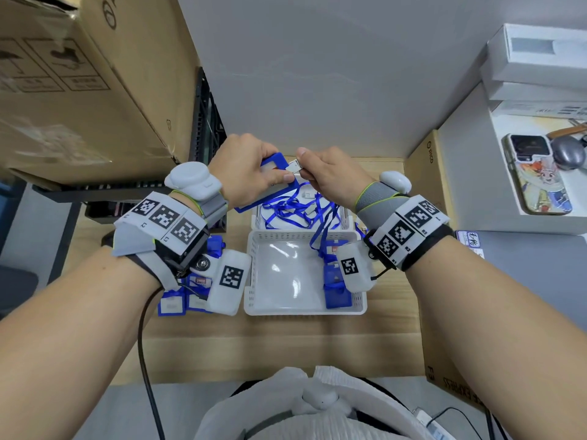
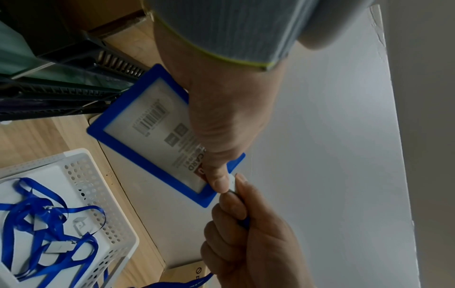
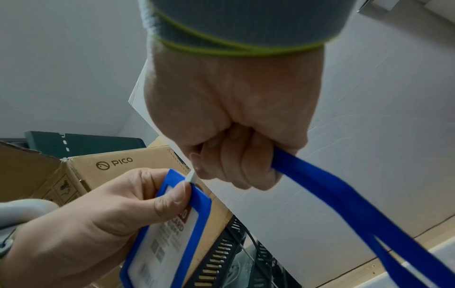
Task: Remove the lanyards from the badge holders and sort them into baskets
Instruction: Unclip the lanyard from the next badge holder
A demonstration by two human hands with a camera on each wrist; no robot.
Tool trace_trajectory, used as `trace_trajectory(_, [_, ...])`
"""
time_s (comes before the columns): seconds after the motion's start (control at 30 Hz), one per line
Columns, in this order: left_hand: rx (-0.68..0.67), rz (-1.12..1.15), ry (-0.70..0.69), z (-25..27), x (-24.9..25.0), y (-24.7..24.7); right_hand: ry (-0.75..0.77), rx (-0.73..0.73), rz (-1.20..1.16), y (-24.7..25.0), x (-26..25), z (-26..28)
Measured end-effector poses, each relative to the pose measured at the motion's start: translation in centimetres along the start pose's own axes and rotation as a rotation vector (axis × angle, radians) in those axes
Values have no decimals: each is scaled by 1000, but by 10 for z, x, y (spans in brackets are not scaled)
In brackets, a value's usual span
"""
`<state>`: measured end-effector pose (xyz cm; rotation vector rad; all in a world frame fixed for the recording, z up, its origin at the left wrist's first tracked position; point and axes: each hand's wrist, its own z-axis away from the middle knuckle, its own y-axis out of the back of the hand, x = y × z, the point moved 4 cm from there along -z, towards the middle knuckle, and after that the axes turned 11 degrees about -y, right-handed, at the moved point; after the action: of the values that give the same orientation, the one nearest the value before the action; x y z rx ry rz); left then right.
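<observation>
My left hand point(image 1: 276, 174) holds a blue badge holder point(image 1: 273, 160) by its top edge, thumb pressed on the face above the far basket. The holder's barcode side point(image 2: 147, 132) faces the left wrist view. My right hand point(image 1: 313, 168) pinches the metal lanyard clip point(image 1: 293, 166) at the holder's top, with the blue lanyard strap point(image 3: 344, 204) running through its curled fingers. The strap point(image 1: 320, 236) hangs down over the baskets. The far white basket point(image 1: 348, 221) holds several blue lanyards point(image 1: 292, 211). The near white basket point(image 1: 251, 281) holds blue badge holders point(image 1: 336, 287) at its right side.
More blue badge holders point(image 1: 173, 304) lie on the wooden table left of the near basket. A big cardboard box point(image 1: 79, 90) on a black crate point(image 1: 206, 122) stands at the left. A white partition point(image 1: 317, 74) closes the back. A cardboard box point(image 1: 425, 173) and a phone point(image 1: 540, 176) are at the right.
</observation>
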<state>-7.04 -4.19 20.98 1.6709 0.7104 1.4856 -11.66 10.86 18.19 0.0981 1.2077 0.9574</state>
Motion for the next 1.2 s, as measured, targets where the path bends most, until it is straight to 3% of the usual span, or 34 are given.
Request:
trace_trajectory(0.27, [-18, 13, -37, 0, -1, -3, -80, -85, -165, -1, 3, 1])
trace_trajectory(0.47, [-116, 324, 75, 0, -15, -5, 70, 11, 112, 2, 4, 0])
trace_trajectory(0.57, [-111, 454, 85, 5, -14, -8, 145, 87, 338, 0, -2, 2])
trace_trajectory(0.67, [-101, 615, 88, 6, -8, -12, 160, 125, 400, -3, -3, -1])
trace_trajectory(0.73, [-99, 585, 83, 3, -10, -12, 98, 100, 310, -1, 8, -6])
trace_trajectory(0.9, [-125, 380, 130, 5, -28, -11, -130, 11, -290, 8, 41, -17])
trace_trajectory(0.97, [-141, 357, 149, 7, -32, -15, -197, 8, -406, 15, 48, -17])
trace_trajectory(1.03, [-154, 334, 157, 8, -34, -22, -192, 38, -371, 24, 50, -16])
trace_trajectory(1.2, [-199, 302, 166, 3, -37, -46, -168, 185, -18, 57, 55, -21])
